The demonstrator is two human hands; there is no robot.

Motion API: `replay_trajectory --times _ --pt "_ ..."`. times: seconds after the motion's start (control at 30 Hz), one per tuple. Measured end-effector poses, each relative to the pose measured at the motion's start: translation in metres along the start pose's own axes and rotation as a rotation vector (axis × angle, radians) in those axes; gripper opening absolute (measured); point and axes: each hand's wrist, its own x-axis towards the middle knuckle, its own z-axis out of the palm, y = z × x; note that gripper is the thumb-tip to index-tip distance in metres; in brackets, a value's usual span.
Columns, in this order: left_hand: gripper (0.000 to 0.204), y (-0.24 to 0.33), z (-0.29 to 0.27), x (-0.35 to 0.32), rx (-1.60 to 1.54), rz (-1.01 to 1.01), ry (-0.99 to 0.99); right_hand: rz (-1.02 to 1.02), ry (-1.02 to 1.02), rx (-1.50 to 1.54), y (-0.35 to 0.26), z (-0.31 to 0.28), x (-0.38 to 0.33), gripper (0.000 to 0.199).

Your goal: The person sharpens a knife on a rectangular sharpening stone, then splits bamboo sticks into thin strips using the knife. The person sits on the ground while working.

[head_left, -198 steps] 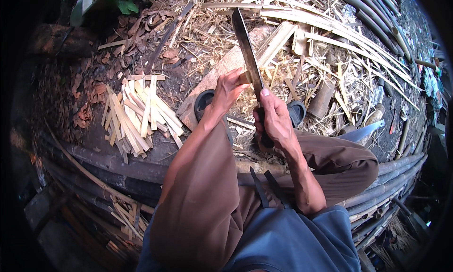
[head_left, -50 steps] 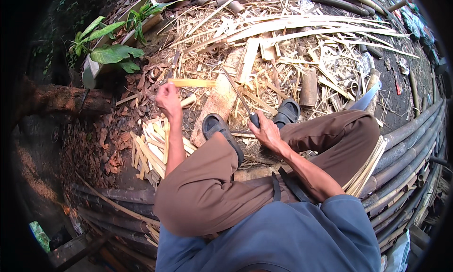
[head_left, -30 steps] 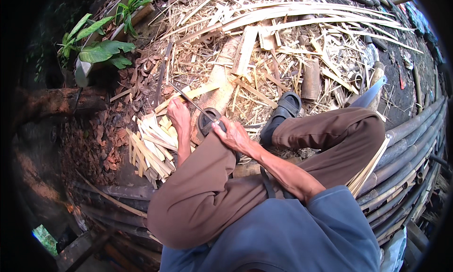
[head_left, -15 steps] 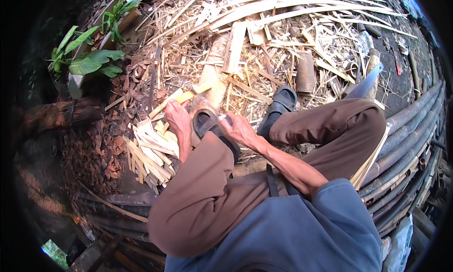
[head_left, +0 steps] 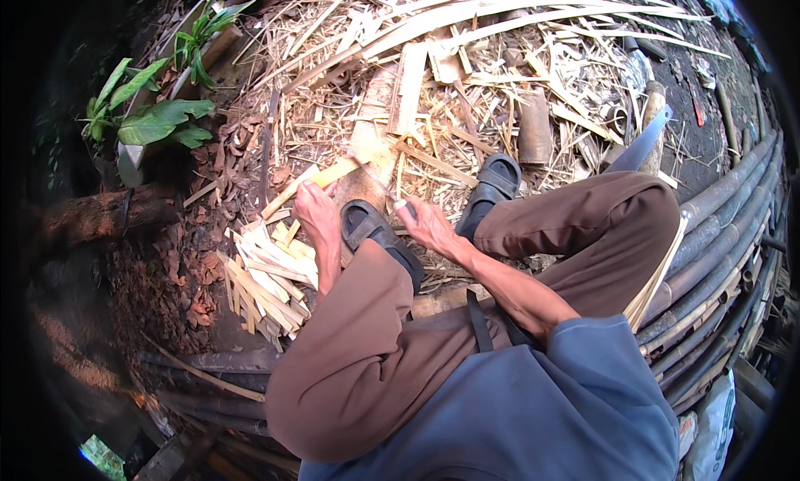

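Observation:
My left hand [head_left: 317,218] is closed around the near end of a short, pale yellow bamboo strip [head_left: 337,172], just left of my sandalled left foot [head_left: 367,222]. The strip points away to the right, its far end over a pale wooden block [head_left: 363,144]. My right hand [head_left: 429,229] grips the handle of a knife [head_left: 401,204]. Its thin blade slants up and left to the strip's far end; blur hides whether the edge touches it. Beside my left wrist lies a pile of split bamboo pieces [head_left: 265,274].
Shavings and offcuts cover the ground ahead, with long bamboo slats [head_left: 492,4] across the far side. A bamboo tube section [head_left: 534,127] lies beyond my right foot. A saw blade [head_left: 642,143] sticks out past my right knee. Dark bamboo poles [head_left: 708,231] line the right.
The left hand and strip have shifted slightly, and the strip appears a little more tilted. The right hand with the knife has moved a little to the right. The whole view has shifted slightly.

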Motion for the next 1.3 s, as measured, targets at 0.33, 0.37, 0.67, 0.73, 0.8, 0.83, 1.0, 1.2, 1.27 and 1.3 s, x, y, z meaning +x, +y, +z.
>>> replay_trajectory --times 0.33,0.37,0.67,0.73,0.8,0.83,1.0,1.2,1.27,1.3 --pt "0.038 -0.035 0.001 -0.002 0.072 0.003 0.068 0.114 0.032 0.241 -0.026 -0.011 -0.019 0.039" --pt "0.038 -0.027 0.001 -0.003 0.046 -0.017 0.065 0.213 0.099 0.313 -0.017 -0.009 -0.008 0.037" --pt "0.033 -0.025 0.024 0.004 -0.374 -0.090 0.126 0.328 0.113 0.362 0.023 0.005 -0.017 0.042" --pt "0.034 -0.005 0.029 0.004 -0.387 -0.192 0.109 0.357 0.092 0.372 0.026 0.003 -0.017 0.044" --pt "0.039 -0.058 0.068 0.011 -0.455 -0.043 0.150 0.326 0.063 0.389 0.020 0.013 -0.011 0.048" --pt "0.042 -0.075 0.075 0.017 -0.405 -0.057 0.129 0.414 -0.020 0.528 0.000 0.002 -0.011 0.049" --pt "0.046 -0.041 0.043 0.029 -0.789 -0.266 -0.424 0.397 0.118 0.386 0.005 -0.026 -0.023 0.043" --pt "0.060 -0.097 0.032 0.042 -0.766 -0.706 -1.168 0.217 0.048 0.162 -0.002 -0.037 -0.018 0.043" --pt "0.078 -0.117 0.017 0.046 -0.963 -0.769 -1.201 0.216 -0.036 0.132 -0.012 -0.028 -0.018 0.045" --pt "0.087 -0.128 0.008 0.044 -1.053 -0.811 -1.146 0.201 -0.045 0.130 -0.014 -0.022 -0.018 0.045"
